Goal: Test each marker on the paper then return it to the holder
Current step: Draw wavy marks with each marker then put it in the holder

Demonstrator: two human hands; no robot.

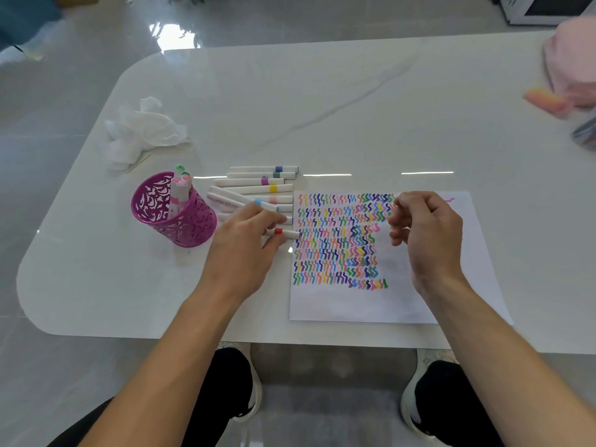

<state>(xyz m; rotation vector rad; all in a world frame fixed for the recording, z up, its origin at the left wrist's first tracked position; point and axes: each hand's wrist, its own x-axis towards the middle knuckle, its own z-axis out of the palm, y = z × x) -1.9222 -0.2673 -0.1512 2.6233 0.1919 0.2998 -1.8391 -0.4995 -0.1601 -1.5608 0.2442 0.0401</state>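
A white paper (pixel 371 303) covered with rows of coloured squiggles lies at the table's front right. Left of it, several white markers (pixel 258 188) with coloured bands lie side by side. My left hand (pixel 245 243) reaches over the nearest of them and pinches a red-banded marker (pixel 285 233) between thumb and fingers, right at the paper's left edge. My right hand (pixel 425 233) hovers above the paper's upper right with fingers loosely curled and nothing in it. A purple cut-out holder (pixel 174 221) stands further left with a few markers upright inside.
Crumpled white plastic (pixel 142 130) lies behind the holder. A pink item (pixel 571 59) and an orange-pink block (pixel 545 100) sit at the far right edge of the white table (pixel 322 108). My knees and shoes show below the front edge.
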